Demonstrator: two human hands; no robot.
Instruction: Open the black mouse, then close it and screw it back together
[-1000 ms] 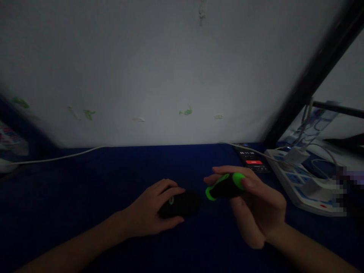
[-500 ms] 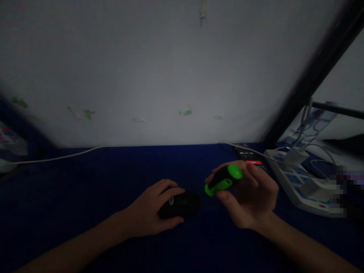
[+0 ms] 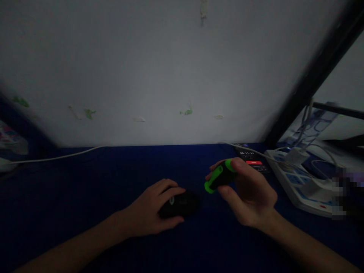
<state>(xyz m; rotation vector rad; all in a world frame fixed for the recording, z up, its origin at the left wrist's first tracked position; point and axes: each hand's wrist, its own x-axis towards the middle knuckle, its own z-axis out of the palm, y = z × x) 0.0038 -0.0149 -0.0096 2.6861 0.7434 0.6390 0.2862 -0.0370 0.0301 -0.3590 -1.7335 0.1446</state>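
A small black object [image 3: 182,203] with a pale round mark lies on the dark blue surface [image 3: 85,189]; my left hand [image 3: 152,210] is wrapped round its left side and holds it down. Just to its right, my right hand [image 3: 247,193] grips the green and black handle of a tool [image 3: 217,177], held above the surface. The handle's lower green end points down-left toward the black object. Any tip or shaft of the tool is lost in the dark.
A phone [image 3: 251,159] with a lit red button lies behind my right hand. A white power strip [image 3: 301,185] with plugs and cables sits at the right. A white cable [image 3: 57,156] runs along the wall. A black post [image 3: 313,76] rises at the right.
My right hand has turned over and risen slightly, and its thumb now covers the handle's upper green end. The left hand and black object have not moved.
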